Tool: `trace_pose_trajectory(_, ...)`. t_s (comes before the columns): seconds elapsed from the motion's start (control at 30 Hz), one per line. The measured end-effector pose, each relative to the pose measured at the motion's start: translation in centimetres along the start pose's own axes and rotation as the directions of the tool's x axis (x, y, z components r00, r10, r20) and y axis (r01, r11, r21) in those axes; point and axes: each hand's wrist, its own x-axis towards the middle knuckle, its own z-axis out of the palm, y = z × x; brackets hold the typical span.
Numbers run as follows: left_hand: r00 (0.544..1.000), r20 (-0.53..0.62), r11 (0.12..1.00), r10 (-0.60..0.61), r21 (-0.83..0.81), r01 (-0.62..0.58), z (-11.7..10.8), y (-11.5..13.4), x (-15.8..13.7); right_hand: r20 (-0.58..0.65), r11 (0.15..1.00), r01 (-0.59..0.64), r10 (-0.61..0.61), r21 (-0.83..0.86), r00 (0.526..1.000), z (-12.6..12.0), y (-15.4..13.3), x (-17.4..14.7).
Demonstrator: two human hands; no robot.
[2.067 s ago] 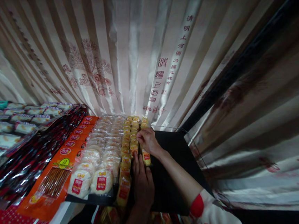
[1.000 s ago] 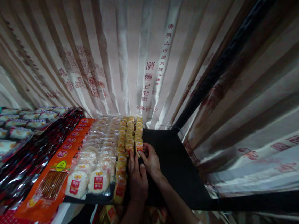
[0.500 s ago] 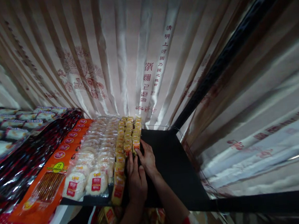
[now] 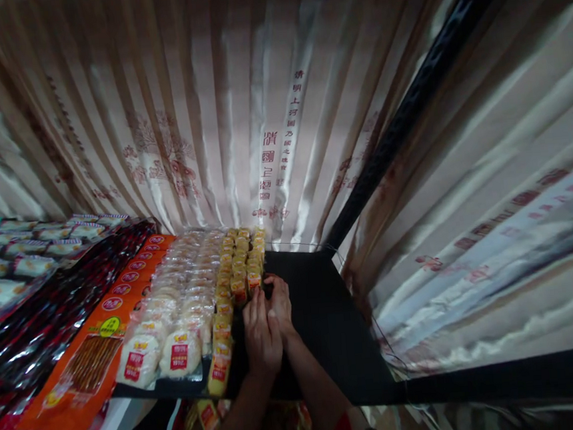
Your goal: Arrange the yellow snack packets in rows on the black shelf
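Rows of small yellow-wrapped snack packets stand on a black shelf. My left hand has its fingers stretched forward and close together, with the tips at the front end of the right-hand rows. Beside it, my right hand has bent fingers near the right side of the rightmost row. Its thumb and whatever may lie under the fingers are hidden behind my left hand. A longer yellow row runs nearer to me, left of my left hand. Clear-wrapped white rice crackers stand in two rows beside the yellow packets.
Orange bags of brown sticks and dark shiny packets lie to the left, with white packets beyond. A printed curtain hangs behind. A black post slants up at the shelf's back right corner. More yellow packets lie below.
My right hand has drawn back slightly and its fingers are now more bent, closer against my left hand. The view has shifted a little, so the post and curtain print appear further left.
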Motion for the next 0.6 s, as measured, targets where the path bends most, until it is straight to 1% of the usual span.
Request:
trace_pose_trajectory(0.07,1.0,-0.005,1.0,0.011,0.01,-0.011,0.3,-0.3,0.1,0.007,1.0,0.017,-0.017,0.01,1.0,-0.1,-0.3,0.0)
trace_pose_trajectory(0.17,1.0,-0.006,1.0,-0.022,0.005,0.022,0.6,-0.7,0.1,0.015,0.999,0.007,-0.008,0.039,1.0,-0.2,-0.6,-0.1)
trace_pose_trajectory(0.23,1.0,-0.001,1.0,-0.027,-0.008,0.027,0.8,-0.9,0.1,0.027,0.997,-0.008,0.006,0.079,1.0,-0.4,-0.6,-0.2)
trace_pose_trajectory(0.3,1.0,-0.002,1.0,-0.024,-0.016,0.024,0.9,-1.0,0.1,0.042,0.988,-0.022,0.015,0.154,0.999,-0.8,-0.4,0.0)
trace_pose_trajectory(0.37,1.0,-0.001,1.0,-0.02,-0.019,0.02,1.0,-1.1,0.1,0.049,0.96,-0.075,0.064,0.268,0.997,-1.3,-0.2,0.6)
trace_pose_trajectory(0.47,1.0,-0.004,0.999,-0.022,-0.028,0.022,0.8,-1.0,0.0,0.08,0.888,-0.209,0.193,0.41,0.978,-1.7,-0.1,2.4)
trace_pose_trajectory(0.53,1.0,-0.012,0.999,-0.022,-0.041,0.021,0.7,-0.9,0.0,0.11,0.858,-0.259,0.235,0.444,0.966,-1.4,-0.3,3.8)
trace_pose_trajectory(0.6,1.0,-0.005,0.999,-0.016,-0.05,0.015,0.6,-0.9,0.0,0.156,0.849,-0.277,0.231,0.45,0.96,-0.5,-0.6,5.0)
